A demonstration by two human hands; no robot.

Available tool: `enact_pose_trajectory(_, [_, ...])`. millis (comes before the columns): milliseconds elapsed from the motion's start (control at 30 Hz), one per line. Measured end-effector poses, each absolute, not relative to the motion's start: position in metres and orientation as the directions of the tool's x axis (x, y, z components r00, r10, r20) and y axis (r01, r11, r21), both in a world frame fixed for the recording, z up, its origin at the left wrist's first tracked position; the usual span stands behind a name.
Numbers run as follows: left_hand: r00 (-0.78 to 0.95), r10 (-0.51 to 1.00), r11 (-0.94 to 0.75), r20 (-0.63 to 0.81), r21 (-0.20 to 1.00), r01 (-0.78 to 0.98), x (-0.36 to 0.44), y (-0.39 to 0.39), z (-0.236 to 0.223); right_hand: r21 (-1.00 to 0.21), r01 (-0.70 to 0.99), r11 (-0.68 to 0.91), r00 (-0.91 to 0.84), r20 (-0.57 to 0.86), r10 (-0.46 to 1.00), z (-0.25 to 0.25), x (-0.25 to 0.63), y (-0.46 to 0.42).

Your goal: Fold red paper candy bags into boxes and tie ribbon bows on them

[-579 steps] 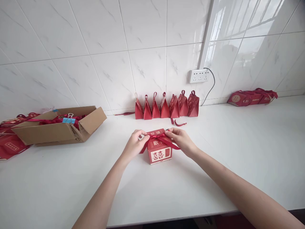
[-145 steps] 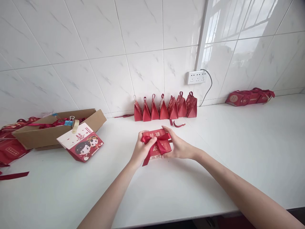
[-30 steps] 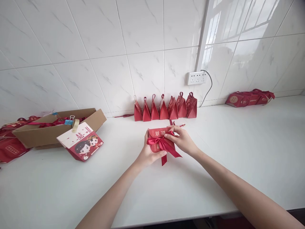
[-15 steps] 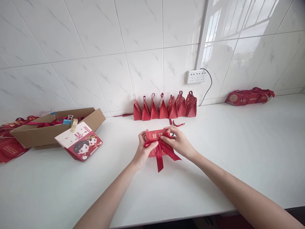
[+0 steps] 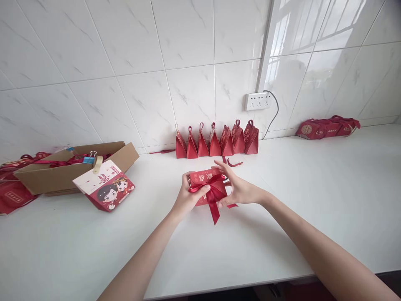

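A small red gift box (image 5: 202,176) with gold lettering is held just above the white tabletop, in front of me. A dark red satin ribbon (image 5: 214,209) is tied around it in a bow, with its tails hanging toward me. My left hand (image 5: 188,190) grips the box's left side, its thumb pressed on the ribbon near the knot. At the right side my right hand (image 5: 239,186) has its fingers and thumb spread around the box's edge; whether the fingertips touch it is partly hidden.
Several red triangular boxes (image 5: 214,146) with loops stand along the tiled wall. Left are a cardboard box (image 5: 46,177) of ribbons and a printed gift box (image 5: 114,190). Red packages (image 5: 327,128) lie at back right. Ribbon scraps (image 5: 234,163) lie behind the held box.
My right hand has let go of the ribbon at the bow and moved right, its fingers now spread. The ribbon tails have shifted. My left hand keeps its hold.
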State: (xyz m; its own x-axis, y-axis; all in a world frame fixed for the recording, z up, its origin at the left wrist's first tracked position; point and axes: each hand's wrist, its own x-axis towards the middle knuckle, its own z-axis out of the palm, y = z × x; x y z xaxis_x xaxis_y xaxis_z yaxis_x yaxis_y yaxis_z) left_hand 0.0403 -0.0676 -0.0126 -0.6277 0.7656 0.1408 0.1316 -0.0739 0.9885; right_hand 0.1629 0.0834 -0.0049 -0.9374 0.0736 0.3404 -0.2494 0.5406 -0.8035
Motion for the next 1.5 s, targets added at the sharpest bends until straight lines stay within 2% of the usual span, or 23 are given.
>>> enact_pose_trajectory(333, [-0.665, 0.739, -0.072, 0.111, 0.994, 0.086, 0.038, -0.066, -0.013, -0.784, -0.228, 0.578, -0.94, 0.331, 0.078, -0.007, 0.163, 0.08])
enact_pose_trajectory(433, [-0.664, 0.739, -0.078, 0.118, 0.993, 0.09, 0.038, -0.067, -0.013, -0.824, -0.225, 0.519, -0.941, 0.321, 0.102, -0.004, 0.164, 0.081])
enact_pose_trajectory(533, [-0.66, 0.739, -0.085, 0.132, 0.991, 0.103, 0.038, -0.067, -0.013, -0.886, -0.241, 0.396, -0.917, 0.341, 0.206, -0.002, 0.162, 0.081])
enact_pose_trajectory(633, [-0.658, 0.74, -0.083, 0.141, 0.989, 0.118, 0.038, -0.067, -0.013, -0.912, -0.229, 0.341, -0.868, 0.35, 0.353, -0.001, 0.157, 0.077])
enact_pose_trajectory(700, [-0.659, 0.738, -0.081, 0.145, 0.989, 0.126, 0.038, -0.067, -0.013, -0.938, -0.204, 0.282, -0.856, 0.31, 0.413, 0.0, 0.155, 0.074])
enact_pose_trajectory(867, [-0.641, 0.754, -0.068, 0.145, 0.987, 0.144, 0.04, -0.067, -0.011, -0.988, -0.155, 0.016, -0.855, 0.142, 0.499, 0.003, 0.152, 0.073])
enact_pose_trajectory(1033, [-0.639, 0.757, -0.063, 0.134, 0.989, 0.133, 0.04, -0.067, -0.012, -0.987, -0.151, 0.061, -0.8, 0.158, 0.579, 0.002, 0.153, 0.081])
enact_pose_trajectory(1100, [-0.642, 0.756, -0.06, 0.13, 0.99, 0.13, 0.039, -0.067, -0.013, -0.982, -0.163, 0.094, -0.828, 0.188, 0.528, -0.001, 0.156, 0.089])
enact_pose_trajectory(1200, [-0.637, 0.756, -0.065, 0.15, 0.986, 0.155, 0.037, -0.067, -0.013, -0.955, -0.202, 0.218, -0.935, 0.255, 0.249, -0.007, 0.161, 0.099])
enact_pose_trajectory(1267, [-0.636, 0.751, -0.076, 0.177, 0.98, 0.182, 0.037, -0.067, -0.015, -0.922, -0.197, 0.335, -0.966, 0.24, 0.092, -0.011, 0.163, 0.103])
enact_pose_trajectory(1333, [-0.662, 0.721, -0.086, 0.205, 0.974, 0.209, 0.036, -0.068, -0.018, -0.884, -0.176, 0.434, -0.975, 0.218, 0.048, -0.014, 0.164, 0.101])
enact_pose_trajectory(1400, [-0.709, 0.658, -0.095, 0.255, 0.961, 0.258, 0.034, -0.069, -0.021, -0.85, -0.169, 0.499, -0.971, 0.229, 0.062, -0.014, 0.164, 0.098])
enact_pose_trajectory(1500, [-0.715, 0.558, -0.122, 0.422, 0.894, 0.432, 0.031, -0.07, -0.025, -0.82, -0.189, 0.54, -0.959, 0.272, 0.078, -0.012, 0.162, 0.093])
